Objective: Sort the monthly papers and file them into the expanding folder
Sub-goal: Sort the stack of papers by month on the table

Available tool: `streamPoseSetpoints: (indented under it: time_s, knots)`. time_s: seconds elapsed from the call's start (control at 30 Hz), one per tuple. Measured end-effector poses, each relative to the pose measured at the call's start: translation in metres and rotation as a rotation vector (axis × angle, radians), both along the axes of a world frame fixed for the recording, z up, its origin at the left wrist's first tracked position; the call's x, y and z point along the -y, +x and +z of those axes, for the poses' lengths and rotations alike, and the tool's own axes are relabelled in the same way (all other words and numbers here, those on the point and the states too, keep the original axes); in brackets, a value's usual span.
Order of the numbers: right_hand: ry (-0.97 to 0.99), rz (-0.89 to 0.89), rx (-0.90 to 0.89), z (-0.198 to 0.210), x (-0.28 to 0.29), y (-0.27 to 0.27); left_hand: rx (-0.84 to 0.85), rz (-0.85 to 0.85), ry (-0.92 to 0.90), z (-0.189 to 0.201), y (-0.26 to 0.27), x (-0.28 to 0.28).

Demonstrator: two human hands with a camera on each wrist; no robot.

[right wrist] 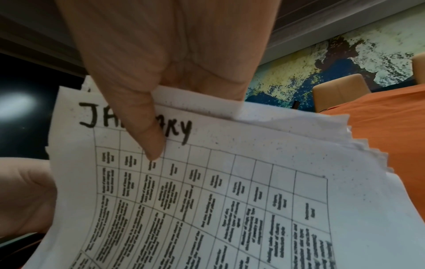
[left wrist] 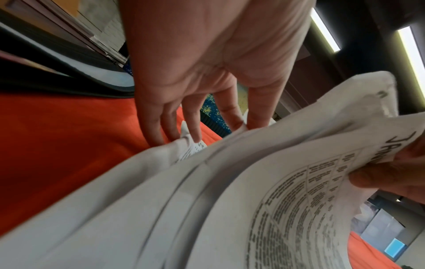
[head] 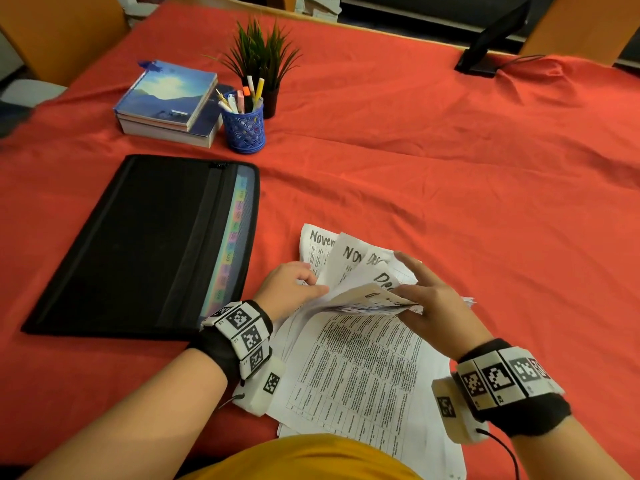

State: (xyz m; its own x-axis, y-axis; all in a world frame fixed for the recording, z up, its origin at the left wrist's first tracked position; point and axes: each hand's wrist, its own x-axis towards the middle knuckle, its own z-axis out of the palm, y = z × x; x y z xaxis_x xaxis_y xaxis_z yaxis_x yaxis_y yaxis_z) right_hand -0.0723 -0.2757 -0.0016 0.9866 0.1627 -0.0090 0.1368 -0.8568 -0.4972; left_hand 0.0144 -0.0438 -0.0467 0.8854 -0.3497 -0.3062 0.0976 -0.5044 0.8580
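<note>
A bent-up bundle of the monthly papers is pinched by the right hand, thumb over a sheet headed January; the sheets behind are held back by the left hand's spread fingers. The expanding folder lies left of both hands. Loose, creased sheets could slip and months be mixed.

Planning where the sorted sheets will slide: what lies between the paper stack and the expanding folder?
Only bare red tablecloth between the papers and expanding folder; near the front, the left hand and wristband fill the gap. Head view.
</note>
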Motion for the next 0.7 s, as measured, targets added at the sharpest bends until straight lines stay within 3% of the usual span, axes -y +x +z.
streamPoseSetpoints:
  time_s: [0.2, 0.57, 0.7]
  knots:
    - [0.01, 0.039, -0.087, 0.006, 0.0, 0.006, -0.045, -0.038, -0.021, 0.001, 0.0, 0.0]
    - [0.01, 0.086, -0.035, -0.001, 0.006, -0.001, 0.088, 0.142, -0.058, -0.014, 0.002, 0.0]
    - [0.0, 0.097, -0.014, 0.001, 0.007, -0.002, 0.054, 0.032, -0.081, -0.014, 0.002, 0.0]
